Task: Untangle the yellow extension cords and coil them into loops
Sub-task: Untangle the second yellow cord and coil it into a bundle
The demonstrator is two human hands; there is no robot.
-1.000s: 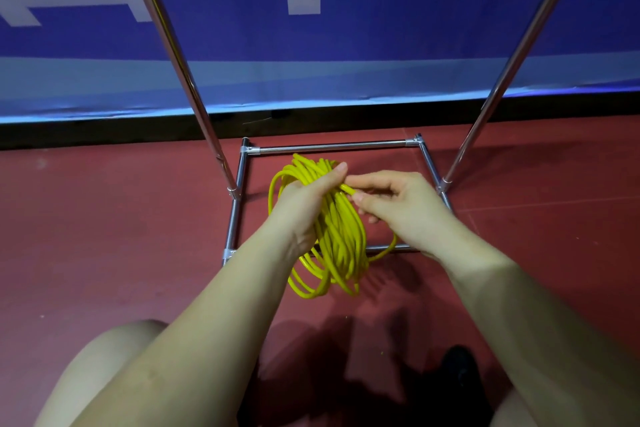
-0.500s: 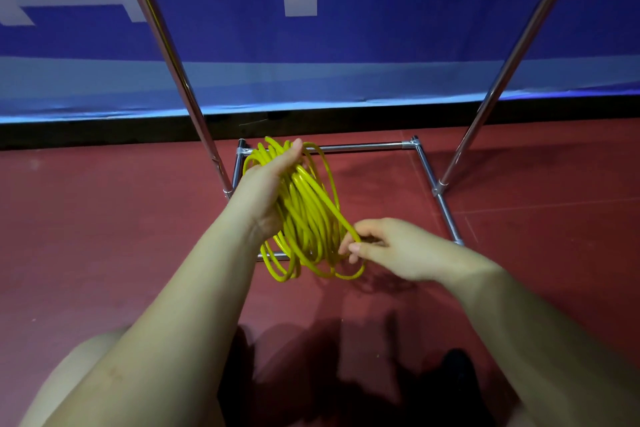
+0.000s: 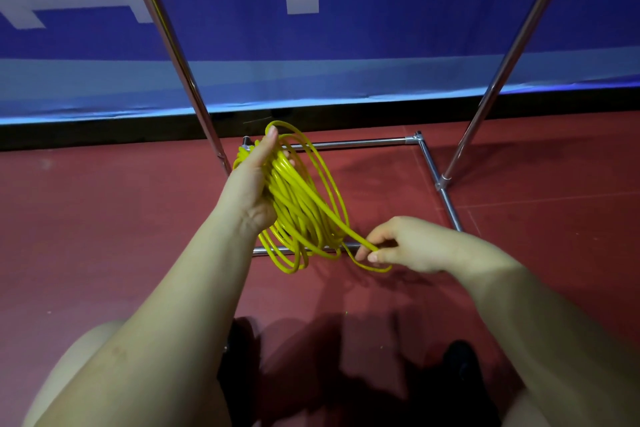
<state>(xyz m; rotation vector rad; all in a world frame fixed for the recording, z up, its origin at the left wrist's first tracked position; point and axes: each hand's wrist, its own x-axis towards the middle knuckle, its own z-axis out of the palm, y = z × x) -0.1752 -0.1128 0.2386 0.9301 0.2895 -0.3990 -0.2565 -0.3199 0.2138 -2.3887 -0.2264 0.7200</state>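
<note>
A yellow extension cord (image 3: pixel 301 211) hangs as a coil of several loops above the red floor. My left hand (image 3: pixel 254 184) grips the top of the coil, thumb up along the uppermost loop. My right hand (image 3: pixel 408 244) is lower and to the right, pinching a loose strand of the same cord that runs down from the coil and bends back under my fingers. The lower loops dangle in front of the near bar of a metal frame. The cord's plug ends are not visible.
A chrome tube frame (image 3: pixel 429 163) lies on the floor with two slanted poles (image 3: pixel 180 55) rising from it. A blue and white banner (image 3: pixel 311 28) covers the wall behind. My knees and dark shoes (image 3: pixel 460 357) are at the bottom.
My left hand lifted the coil up and to the left. My right hand left the top of the coil, dropped low to the right, and now pulls a strand out sideways.
</note>
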